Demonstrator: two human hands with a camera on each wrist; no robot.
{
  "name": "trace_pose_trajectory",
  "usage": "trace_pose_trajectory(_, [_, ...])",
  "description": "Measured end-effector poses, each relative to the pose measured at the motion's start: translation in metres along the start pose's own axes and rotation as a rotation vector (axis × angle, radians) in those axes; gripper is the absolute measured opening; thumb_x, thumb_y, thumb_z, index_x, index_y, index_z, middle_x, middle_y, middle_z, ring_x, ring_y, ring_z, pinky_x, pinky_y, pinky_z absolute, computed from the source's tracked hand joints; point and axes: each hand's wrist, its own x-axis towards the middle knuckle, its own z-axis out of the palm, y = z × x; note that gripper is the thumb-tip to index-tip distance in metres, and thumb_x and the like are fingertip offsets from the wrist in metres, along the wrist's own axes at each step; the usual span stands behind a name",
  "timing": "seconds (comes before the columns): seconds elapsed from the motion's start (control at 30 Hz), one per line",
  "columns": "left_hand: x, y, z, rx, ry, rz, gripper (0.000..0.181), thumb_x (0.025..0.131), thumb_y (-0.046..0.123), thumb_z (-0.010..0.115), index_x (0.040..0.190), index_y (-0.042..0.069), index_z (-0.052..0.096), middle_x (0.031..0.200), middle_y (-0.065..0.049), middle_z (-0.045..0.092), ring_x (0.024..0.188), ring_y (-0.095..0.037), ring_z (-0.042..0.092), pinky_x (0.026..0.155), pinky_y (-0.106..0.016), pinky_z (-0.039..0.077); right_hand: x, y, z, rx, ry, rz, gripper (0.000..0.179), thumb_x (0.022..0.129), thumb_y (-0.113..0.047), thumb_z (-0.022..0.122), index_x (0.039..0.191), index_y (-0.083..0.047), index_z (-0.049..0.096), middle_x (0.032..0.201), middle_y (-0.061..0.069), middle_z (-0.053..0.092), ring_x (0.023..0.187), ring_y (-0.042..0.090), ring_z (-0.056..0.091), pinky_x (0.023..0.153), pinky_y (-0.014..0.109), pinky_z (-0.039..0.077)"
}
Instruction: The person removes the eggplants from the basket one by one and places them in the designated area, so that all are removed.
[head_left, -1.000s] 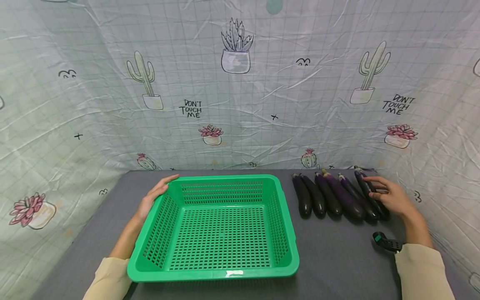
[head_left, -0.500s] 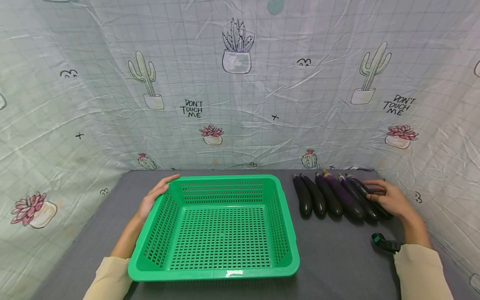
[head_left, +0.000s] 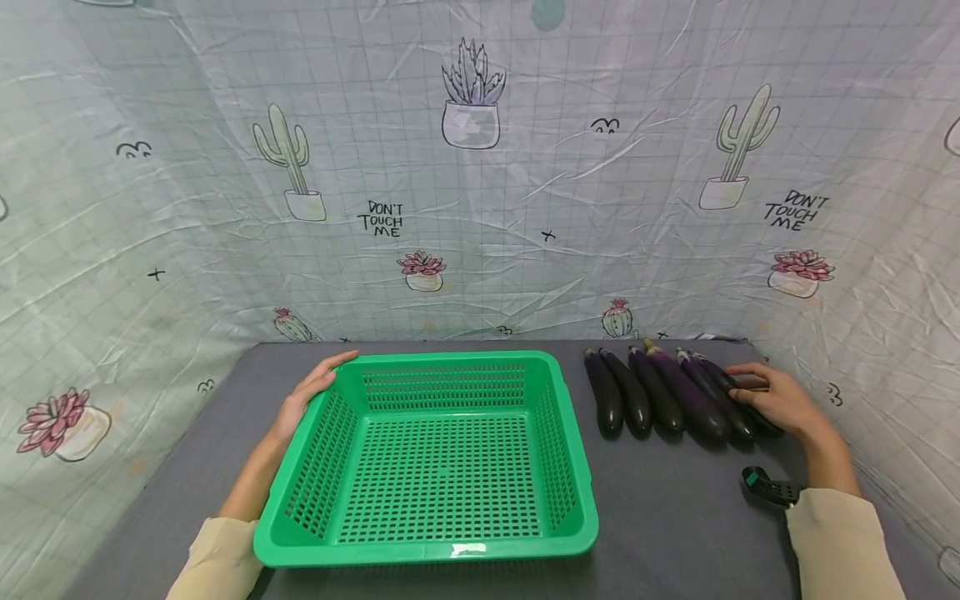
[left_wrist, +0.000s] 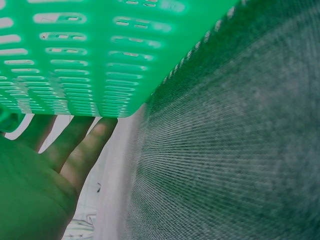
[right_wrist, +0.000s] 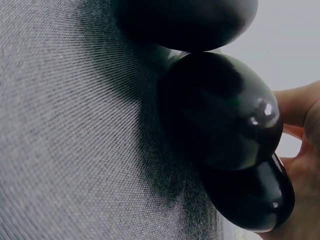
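Observation:
A large green plastic basket (head_left: 450, 550) with slotted walls sits on the grey table in the head view. My left hand (head_left: 302, 400) rests against its left rim, fingers stretched out; the left wrist view shows these fingers (left_wrist: 87, 150) straight along the outer wall. To the basket's right lies a row of several dark purple eggplants (head_left: 641, 396), side by side with stems toward the back. My right hand (head_left: 780, 402) holds the rightmost eggplant (head_left: 763, 423) between thumb and fingers. In the right wrist view, eggplant ends (right_wrist: 225, 115) hide most of the fingertips.
A pale patterned sheet (head_left: 480, 208) with cactus drawings hangs behind and along both sides of the table. Grey cloth (head_left: 660, 517) covers the tabletop. A black strap device (head_left: 768, 486) sits at my right wrist.
My right hand has shifted the rightmost eggplant left and toward me, closer against its neighbour; over the last half second it barely moves. The left hand and basket stay put.

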Motion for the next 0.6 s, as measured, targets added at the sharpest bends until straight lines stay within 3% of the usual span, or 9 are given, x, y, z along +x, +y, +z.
trace_pose_trajectory(0.13, [-0.0008, 0.0003, 0.0000, -0.025, -0.010, -0.001, 0.052, 0.114, 0.021, 0.022, 0.161, -0.002, 0.029, 0.166, -0.004, 0.028, 0.143, 0.004, 0.031, 0.116, -0.036, 0.026, -0.0003, 0.0004, -0.0002, 0.000, -0.011, 0.009, 0.048, 0.104, -0.014, 0.060, 0.142, 0.013, 0.050, 0.135, 0.047, 0.052, 0.123, 0.063, 0.053, 0.090, 0.065, 0.050])
trace_pose_trajectory(0.23, [-0.0008, 0.0002, 0.0007, -0.048, -0.020, -0.002, 0.052, 0.115, 0.021, 0.021, 0.161, 0.001, 0.030, 0.166, -0.001, 0.028, 0.141, 0.004, 0.036, 0.109, -0.021, 0.033, -0.0007, 0.0013, -0.0010, 0.003, -0.019, 0.016, 0.050, 0.105, -0.015, 0.059, 0.145, 0.013, 0.048, 0.136, 0.047, 0.051, 0.124, 0.064, 0.051, 0.091, 0.067, 0.048])
trace_pose_trajectory(0.3, [-0.0006, 0.0000, 0.0008, -0.043, -0.016, 0.011, 0.051, 0.114, 0.020, 0.022, 0.161, 0.001, 0.031, 0.163, 0.003, 0.031, 0.141, 0.004, 0.035, 0.113, -0.028, 0.031, -0.0010, 0.0018, -0.0015, 0.004, -0.023, 0.017, 0.051, 0.105, -0.017, 0.058, 0.146, 0.013, 0.046, 0.135, 0.047, 0.051, 0.123, 0.064, 0.051, 0.091, 0.067, 0.048])
trace_pose_trajectory(0.37, [-0.0004, -0.0003, 0.0005, -0.018, -0.005, 0.027, 0.051, 0.114, 0.019, 0.022, 0.160, -0.002, 0.032, 0.161, 0.008, 0.034, 0.142, 0.006, 0.031, 0.119, -0.044, 0.023, -0.0015, 0.0019, -0.0020, 0.008, -0.025, 0.019, 0.052, 0.106, -0.017, 0.057, 0.146, 0.013, 0.045, 0.135, 0.047, 0.051, 0.123, 0.063, 0.052, 0.091, 0.067, 0.048])
trace_pose_trajectory(0.47, [-0.0005, -0.0005, 0.0002, 0.010, 0.009, 0.046, 0.050, 0.114, 0.018, 0.023, 0.158, -0.004, 0.035, 0.156, 0.015, 0.037, 0.143, 0.007, 0.025, 0.116, -0.068, 0.010, -0.0022, 0.0017, -0.0029, 0.010, -0.026, 0.015, 0.052, 0.106, -0.017, 0.056, 0.146, 0.014, 0.044, 0.135, 0.047, 0.053, 0.121, 0.062, 0.054, 0.090, 0.065, 0.050])
trace_pose_trajectory(0.6, [-0.0013, -0.0004, 0.0000, 0.007, 0.005, 0.039, 0.051, 0.114, 0.018, 0.024, 0.158, -0.003, 0.034, 0.157, 0.016, 0.037, 0.144, 0.007, 0.025, 0.114, -0.072, 0.008, -0.0024, 0.0005, -0.0051, 0.002, -0.027, 0.005, 0.050, 0.107, -0.016, 0.055, 0.145, 0.014, 0.045, 0.133, 0.045, 0.055, 0.119, 0.060, 0.056, 0.088, 0.058, 0.053])
